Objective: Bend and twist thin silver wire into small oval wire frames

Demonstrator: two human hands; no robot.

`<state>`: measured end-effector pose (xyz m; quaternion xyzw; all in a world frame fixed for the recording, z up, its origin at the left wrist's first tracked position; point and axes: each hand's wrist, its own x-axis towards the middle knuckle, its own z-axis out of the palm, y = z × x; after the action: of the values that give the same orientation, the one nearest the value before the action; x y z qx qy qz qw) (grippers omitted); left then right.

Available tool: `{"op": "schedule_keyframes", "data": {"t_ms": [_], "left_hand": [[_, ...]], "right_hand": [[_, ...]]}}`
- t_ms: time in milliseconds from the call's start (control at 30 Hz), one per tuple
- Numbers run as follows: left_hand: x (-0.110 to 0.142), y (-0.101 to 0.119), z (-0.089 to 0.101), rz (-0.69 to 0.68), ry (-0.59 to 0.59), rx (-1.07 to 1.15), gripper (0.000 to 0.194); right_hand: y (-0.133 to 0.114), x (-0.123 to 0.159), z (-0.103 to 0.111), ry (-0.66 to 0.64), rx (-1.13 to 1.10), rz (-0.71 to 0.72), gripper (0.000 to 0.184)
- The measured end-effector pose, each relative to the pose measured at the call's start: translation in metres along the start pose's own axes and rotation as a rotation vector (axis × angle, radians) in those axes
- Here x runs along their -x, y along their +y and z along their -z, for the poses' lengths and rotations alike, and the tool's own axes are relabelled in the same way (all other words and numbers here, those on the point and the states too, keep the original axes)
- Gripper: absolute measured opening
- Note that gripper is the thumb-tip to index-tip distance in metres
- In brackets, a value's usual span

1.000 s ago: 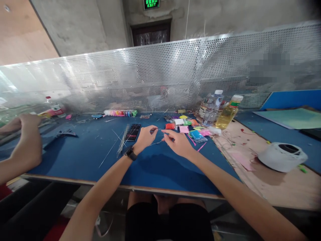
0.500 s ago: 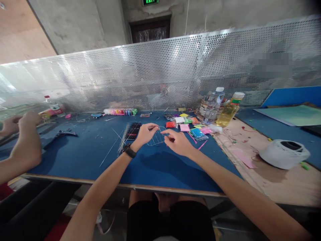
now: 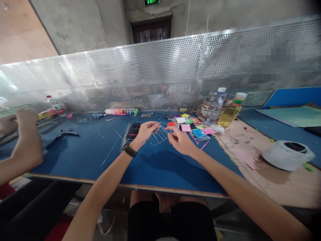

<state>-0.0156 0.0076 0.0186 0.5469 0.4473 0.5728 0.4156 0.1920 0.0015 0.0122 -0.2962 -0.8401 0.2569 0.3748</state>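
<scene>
A thin silver wire frame with several cross wires is held up above the blue tabletop. My left hand pinches its upper left part between thumb and fingers; a dark band is on that wrist. At the frame's right side is my right hand, index finger stretched out along the wire and thumb apart below it. Whether the right fingertips press on the wire is too fine to make out. Under and beside my left wrist lie loose straight wires and a dark phone.
Colourful clay packets lie right of centre, near a clear bottle and a bottle of yellow liquid. A white rounded object sits on the wooden board. At the left, another person's forearm rests on the table. A perforated metal screen borders the back.
The wire frame has tilted and shows its cross wires more openly. My right hand has shifted slightly right, its index finger straighter. The left hand keeps its pinch.
</scene>
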Motion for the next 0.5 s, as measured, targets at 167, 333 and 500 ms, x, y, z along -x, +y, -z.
{"op": "schedule_keyframes", "data": {"t_ms": [167, 333, 500], "left_hand": [[0.0006, -0.0041, -0.0053, -0.159, 0.029, -0.143, 0.026], [0.0014, -0.0069, -0.0082, -0.188, 0.007, -0.133, 0.026], [0.0027, -0.0066, -0.0096, -0.203, -0.036, -0.149, 0.025]], "right_hand": [[0.0025, -0.0009, -0.0056, 0.048, 0.072, 0.026, 0.027], [0.0027, -0.0022, -0.0073, 0.069, 0.096, 0.011, 0.022], [-0.0035, -0.0041, -0.0019, 0.233, 0.100, 0.036, 0.022]]}}
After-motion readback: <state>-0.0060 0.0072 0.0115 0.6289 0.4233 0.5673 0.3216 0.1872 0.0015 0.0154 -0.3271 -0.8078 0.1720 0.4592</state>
